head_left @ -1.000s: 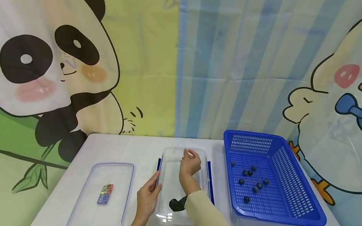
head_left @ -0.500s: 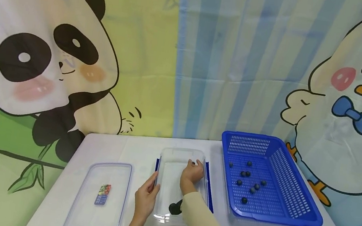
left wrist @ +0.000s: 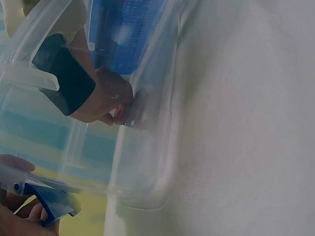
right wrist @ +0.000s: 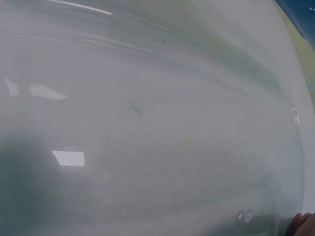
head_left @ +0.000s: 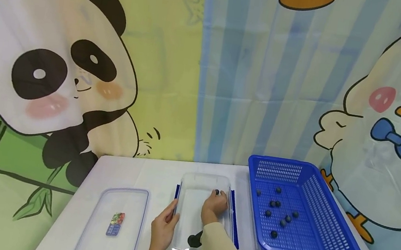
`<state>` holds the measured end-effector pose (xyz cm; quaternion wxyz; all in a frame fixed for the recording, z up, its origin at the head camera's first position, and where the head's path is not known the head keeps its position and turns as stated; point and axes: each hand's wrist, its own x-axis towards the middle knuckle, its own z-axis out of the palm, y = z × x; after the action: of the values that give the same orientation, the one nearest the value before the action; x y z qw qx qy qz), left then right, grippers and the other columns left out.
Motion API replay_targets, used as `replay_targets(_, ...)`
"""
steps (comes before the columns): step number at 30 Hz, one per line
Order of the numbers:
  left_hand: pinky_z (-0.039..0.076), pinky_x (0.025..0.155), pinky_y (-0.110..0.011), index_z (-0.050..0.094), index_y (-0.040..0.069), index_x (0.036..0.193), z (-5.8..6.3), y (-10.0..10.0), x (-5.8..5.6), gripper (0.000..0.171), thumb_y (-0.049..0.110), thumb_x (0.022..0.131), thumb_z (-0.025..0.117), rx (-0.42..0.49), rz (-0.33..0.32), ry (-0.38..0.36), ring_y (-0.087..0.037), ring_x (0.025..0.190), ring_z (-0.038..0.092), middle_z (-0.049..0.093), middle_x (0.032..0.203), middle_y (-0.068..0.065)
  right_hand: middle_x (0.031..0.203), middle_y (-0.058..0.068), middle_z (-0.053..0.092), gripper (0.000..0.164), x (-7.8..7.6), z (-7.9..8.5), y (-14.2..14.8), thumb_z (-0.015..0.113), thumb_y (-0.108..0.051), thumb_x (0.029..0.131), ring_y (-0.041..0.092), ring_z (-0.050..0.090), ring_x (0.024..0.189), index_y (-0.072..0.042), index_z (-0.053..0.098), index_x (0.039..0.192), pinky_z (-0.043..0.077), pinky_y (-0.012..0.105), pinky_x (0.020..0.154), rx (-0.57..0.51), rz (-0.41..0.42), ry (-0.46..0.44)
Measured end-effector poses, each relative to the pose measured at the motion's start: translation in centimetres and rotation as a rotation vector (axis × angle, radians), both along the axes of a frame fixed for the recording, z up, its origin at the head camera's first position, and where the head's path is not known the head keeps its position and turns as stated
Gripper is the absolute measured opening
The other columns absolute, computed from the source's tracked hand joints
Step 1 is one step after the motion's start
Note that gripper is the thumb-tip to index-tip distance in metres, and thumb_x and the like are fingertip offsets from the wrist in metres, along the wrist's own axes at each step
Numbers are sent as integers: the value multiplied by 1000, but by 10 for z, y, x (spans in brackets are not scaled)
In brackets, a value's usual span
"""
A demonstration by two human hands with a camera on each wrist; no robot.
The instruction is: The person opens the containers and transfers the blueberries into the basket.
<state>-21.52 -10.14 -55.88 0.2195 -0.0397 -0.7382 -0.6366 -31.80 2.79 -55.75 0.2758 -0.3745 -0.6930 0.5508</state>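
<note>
A clear plastic container stands on the white table. My left hand grips its left rim beside a blue latch. My right hand reaches inside, fingers curled, and pinches a small dark ball low over the floor at the far right. In the left wrist view the right hand shows through the clear wall, fingertips close to it. The right wrist view is filled by the container's floor, with one fingertip at the bottom right corner.
A blue slotted basket to the right of the container holds several dark balls. The container's clear lid, with a small sticker, lies flat to the left. A cartoon backdrop hangs close behind the table.
My right hand has come down from the container's far end to its floor and nearer the right wall, and the dark ball now shows at its fingertips. The left hand kept its grip.
</note>
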Motion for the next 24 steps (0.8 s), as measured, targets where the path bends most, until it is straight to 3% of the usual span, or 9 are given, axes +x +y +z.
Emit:
replay_targets(5, 45, 90, -20, 58, -5, 119, -1, -1, 1, 41, -13, 79, 60, 6, 1, 42, -32, 113, 51, 55, 123, -20, 95, 28, 64, 25, -3, -3, -1, 69, -4, 80, 44, 57, 90, 10, 65, 100, 48, 50, 84, 8, -15, 8)
replay_targets(11, 45, 91, -20, 58, -3, 120, -3, 0, 1, 41, -12, 80, 60, 11, -5, 15, -29, 113, 51, 55, 124, -18, 91, 29, 64, 18, -13, -14, -1, 70, 0, 78, 45, 58, 88, 12, 67, 91, 47, 51, 85, 20, -76, 13)
replay_targets(24, 45, 91, -21, 58, -5, 120, -1, 2, 3, 40, -11, 80, 60, 11, -6, 36, -32, 114, 50, 55, 123, -20, 83, 26, 65, 13, -16, -19, 2, 72, 2, 74, 44, 58, 81, 11, 69, 82, 47, 50, 82, 54, -63, 87)
